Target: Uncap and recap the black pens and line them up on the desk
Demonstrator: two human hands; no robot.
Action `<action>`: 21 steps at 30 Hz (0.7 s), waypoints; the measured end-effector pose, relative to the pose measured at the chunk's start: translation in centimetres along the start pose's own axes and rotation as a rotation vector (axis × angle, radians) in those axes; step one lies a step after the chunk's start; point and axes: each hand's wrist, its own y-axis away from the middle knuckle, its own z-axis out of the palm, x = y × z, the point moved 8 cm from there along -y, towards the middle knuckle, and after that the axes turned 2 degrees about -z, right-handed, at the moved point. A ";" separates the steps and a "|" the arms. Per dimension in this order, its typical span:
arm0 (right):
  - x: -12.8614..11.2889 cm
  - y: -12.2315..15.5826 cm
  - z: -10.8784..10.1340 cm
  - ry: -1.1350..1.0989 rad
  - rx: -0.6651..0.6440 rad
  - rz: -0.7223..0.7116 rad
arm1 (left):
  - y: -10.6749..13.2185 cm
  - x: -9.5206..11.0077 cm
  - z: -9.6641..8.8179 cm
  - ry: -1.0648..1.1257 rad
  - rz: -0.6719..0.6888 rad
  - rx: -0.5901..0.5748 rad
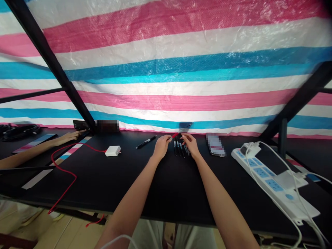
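My left hand (161, 147) is closed, its fingertips pinching a pen with a red part (175, 135). Several dark pens (178, 147) lie side by side on the black table, between my two hands. My right hand (191, 145) is at the right side of this row, fingers curled in and close to the pens; what its fingertips hold, if anything, is hidden. Off to the left of my left hand lies a single black pen (146, 142). A dark slim object (190, 125) shows just beyond my hands, against the striped sheet.
A phone (216, 145) lies to the right. Farther right is a white power strip (272, 183) with plugs and cables. A white charger (112, 151) with a red cable (75, 177) sits left. Another person's hand (74, 136) reaches in beside a black frame post (80, 105).
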 end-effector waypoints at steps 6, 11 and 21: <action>-0.3 0.6 -1.7 0.680 0.104 -0.049 | -0.1 -2.2 -1.7 0.140 -0.156 0.183; 0.0 1.0 0.1 0.933 -0.029 -0.113 | 0.1 -2.5 -2.4 0.135 -0.188 0.262; 0.0 1.1 0.4 0.957 -0.050 -0.131 | -0.1 -1.9 -1.6 -0.222 -0.143 0.090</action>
